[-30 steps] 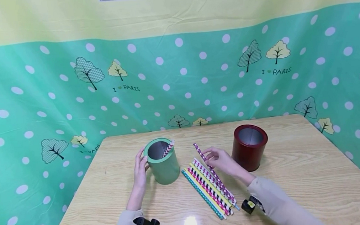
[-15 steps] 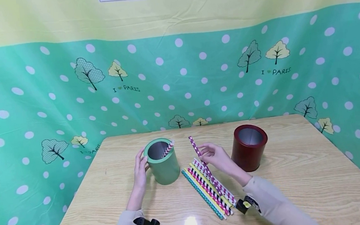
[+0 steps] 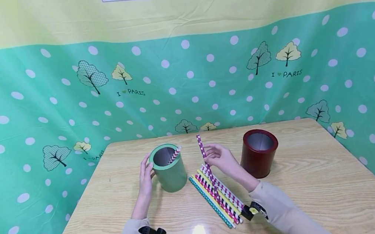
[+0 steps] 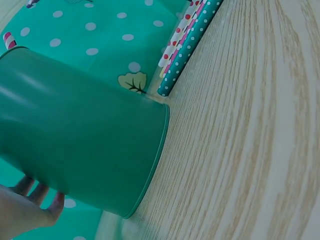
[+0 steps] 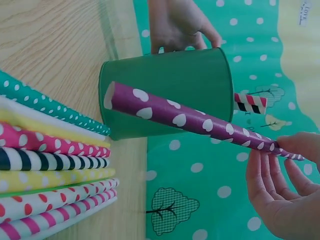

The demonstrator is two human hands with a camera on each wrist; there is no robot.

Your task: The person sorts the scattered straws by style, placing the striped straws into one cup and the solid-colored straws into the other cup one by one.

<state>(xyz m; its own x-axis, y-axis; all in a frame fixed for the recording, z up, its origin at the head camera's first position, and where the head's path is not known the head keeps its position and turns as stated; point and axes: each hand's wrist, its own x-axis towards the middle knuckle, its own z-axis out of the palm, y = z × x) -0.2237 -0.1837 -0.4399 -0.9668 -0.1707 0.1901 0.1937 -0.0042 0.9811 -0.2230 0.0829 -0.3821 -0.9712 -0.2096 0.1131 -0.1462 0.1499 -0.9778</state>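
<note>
Right hand (image 3: pixel 222 158) pinches the purple heart-print paper straw (image 3: pixel 206 161) near its top; straw steeply tilted, lower end over the row of patterned paper straws (image 3: pixel 216 196) lying flat on the light wood table (image 3: pixel 314 187). Left hand (image 3: pixel 146 176) rests at 9 o'clock on the green cylindrical tin (image 3: pixel 168 167), fingers straight against its wall. A red-striped straw (image 3: pixel 174 154) leans inside that tin. Dark red cylindrical tin (image 3: pixel 259 152) at 3 o'clock of the right hand, apart.

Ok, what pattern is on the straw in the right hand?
Purple with white hearts on the straw; the right wrist view shows it best.
</note>
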